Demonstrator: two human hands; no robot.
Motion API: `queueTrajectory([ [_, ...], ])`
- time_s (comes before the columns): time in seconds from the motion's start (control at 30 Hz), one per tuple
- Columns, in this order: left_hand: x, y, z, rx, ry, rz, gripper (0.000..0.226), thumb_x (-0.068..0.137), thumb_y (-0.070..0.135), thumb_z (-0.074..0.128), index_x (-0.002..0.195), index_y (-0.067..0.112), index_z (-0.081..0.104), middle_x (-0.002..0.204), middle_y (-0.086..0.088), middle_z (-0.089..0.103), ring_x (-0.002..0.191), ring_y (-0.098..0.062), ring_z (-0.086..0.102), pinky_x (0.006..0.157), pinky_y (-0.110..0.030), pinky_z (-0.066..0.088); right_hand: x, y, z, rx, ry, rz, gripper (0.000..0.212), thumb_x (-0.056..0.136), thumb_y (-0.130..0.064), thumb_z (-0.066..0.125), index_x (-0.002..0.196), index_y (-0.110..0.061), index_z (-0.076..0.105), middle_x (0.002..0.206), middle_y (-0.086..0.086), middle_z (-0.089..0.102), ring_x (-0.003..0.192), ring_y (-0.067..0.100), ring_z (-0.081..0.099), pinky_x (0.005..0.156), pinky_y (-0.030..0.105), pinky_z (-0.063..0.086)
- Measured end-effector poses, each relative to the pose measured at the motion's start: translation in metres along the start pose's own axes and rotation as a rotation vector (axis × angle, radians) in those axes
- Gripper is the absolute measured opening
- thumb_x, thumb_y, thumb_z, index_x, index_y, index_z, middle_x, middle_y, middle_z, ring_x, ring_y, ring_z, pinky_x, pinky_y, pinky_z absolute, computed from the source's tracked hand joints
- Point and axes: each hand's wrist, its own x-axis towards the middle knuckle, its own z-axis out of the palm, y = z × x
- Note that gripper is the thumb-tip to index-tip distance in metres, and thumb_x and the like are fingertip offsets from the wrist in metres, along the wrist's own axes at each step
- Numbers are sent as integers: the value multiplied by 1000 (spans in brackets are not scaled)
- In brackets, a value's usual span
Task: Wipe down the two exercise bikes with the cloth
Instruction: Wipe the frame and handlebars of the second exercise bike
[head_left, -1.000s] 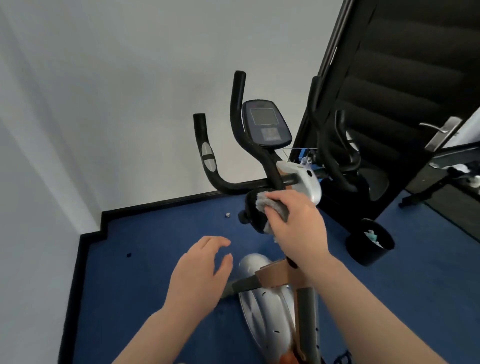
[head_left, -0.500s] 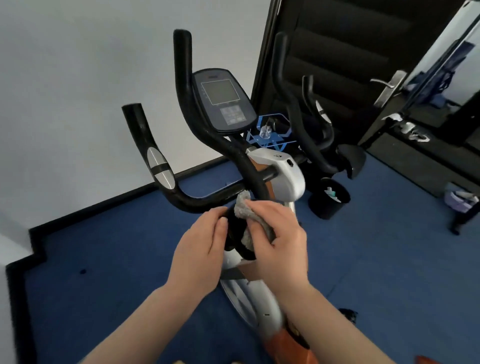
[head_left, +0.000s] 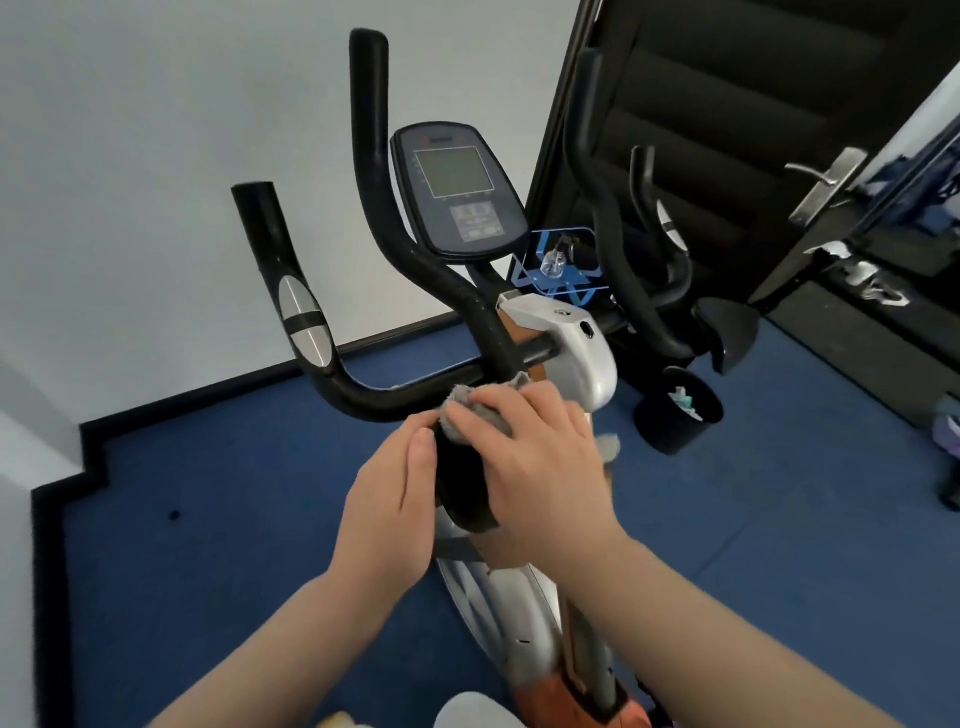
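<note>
A person leans over the nearer exercise bike (head_left: 558, 358), working a grey cloth (head_left: 475, 410) against a black round knob (head_left: 465, 483) on the post just below the handlebar (head_left: 363, 400). The right hand (head_left: 540, 467) lies over the top of the knob with the cloth bunched beneath its fingers (head_left: 488, 413), which curl down and press the fabric onto the black surface; it looks like a grip meant to rub, not to lift. The left hand (head_left: 389, 499) comes in from the other side, its fingers fairly straight and laid against the knob's left face, holding nothing, apparently to steady the part against the push of the wipe. Both forearms reach forward from the bottom of the view, wrists close together and the hands nearly touching across the knob.

Above them the console (head_left: 457, 192) tilts towards the rider's position, flanked by the upright handlebar horns. The second exercise bike (head_left: 649, 291) stands just behind and to the right, against a dark door (head_left: 753, 104), with a small black bin (head_left: 678, 415) on the blue carpet (head_left: 234, 519) beside it. Judging by where the cloth sits, the wiping is at the first machine's stem, and the second bike remains to be done.
</note>
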Motion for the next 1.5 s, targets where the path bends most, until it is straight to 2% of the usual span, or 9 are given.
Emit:
queueTrajectory([
  [0.2, -1, 2, 0, -12, -30, -35, 36, 96, 40, 27, 112, 38, 59, 103, 14, 67, 103, -6, 61, 92, -38, 49, -31, 36, -18, 155, -54, -182, 34, 76, -3, 66, 107, -17, 69, 106, 2, 65, 85, 23, 51, 71, 39, 47],
  [0.43, -5, 5, 1, -31, -35, -66, 35, 94, 40, 29, 117, 44, 55, 108, 19, 65, 108, -1, 58, 95, -32, 47, 16, 27, 4, 247, 0, 82, 27, 90, -17, 54, 114, -17, 67, 96, 3, 62, 91, 20, 50, 78, 37, 47],
  [0.6, -3, 4, 0, -24, -40, -50, 35, 96, 34, 31, 120, 39, 57, 111, 20, 65, 110, 1, 57, 93, -23, 45, -33, 22, 10, 367, 166, 274, 40, 89, -9, 61, 126, -25, 60, 96, -4, 54, 92, 8, 44, 78, 14, 38],
  [0.77, -4, 1, 1, -15, -48, -20, 37, 99, 29, 29, 122, 38, 56, 114, 22, 64, 114, 1, 55, 95, -15, 41, -79, 4, 21, 528, 303, 473, 39, 88, -24, 57, 126, -28, 59, 95, -15, 51, 90, 13, 54, 71, 37, 50],
  [0.87, -4, 2, -1, -18, -66, 4, 39, 100, 29, 26, 126, 35, 55, 118, 20, 63, 118, 0, 54, 96, -13, 40, -69, 6, 3, 528, 332, 411, 34, 84, -19, 59, 117, -25, 67, 96, -9, 56, 90, 13, 54, 74, 32, 49],
  [1.03, -6, 1, -5, -43, 26, -39, 35, 100, 34, 30, 109, 45, 62, 104, 15, 70, 98, -8, 63, 80, -18, 50, -12, -20, 6, 385, 84, 224, 33, 89, -21, 54, 120, -18, 64, 104, 1, 59, 93, 16, 49, 79, 31, 47],
  [1.13, -9, -3, -10, -23, 43, -40, 37, 96, 40, 30, 104, 36, 66, 98, 8, 71, 95, -11, 64, 81, -25, 51, -28, -42, 4, 602, 3, 344, 36, 94, -30, 47, 127, -26, 58, 110, -8, 52, 102, 7, 48, 84, 19, 45],
  [1.23, -12, -3, -10, -23, 61, -43, 38, 95, 39, 29, 101, 35, 66, 97, 13, 70, 93, -6, 63, 78, -15, 47, -38, -29, -10, 931, -58, 435, 30, 93, -19, 57, 119, -32, 64, 98, -12, 55, 94, 4, 56, 82, 16, 47],
  [1.5, -11, 0, -4, -42, 88, -35, 37, 100, 31, 31, 100, 25, 68, 95, 5, 72, 91, -9, 65, 78, -20, 51, -50, -29, 13, 889, 54, 271, 40, 88, -4, 60, 124, -21, 62, 111, -4, 55, 106, 15, 55, 88, 28, 50],
])
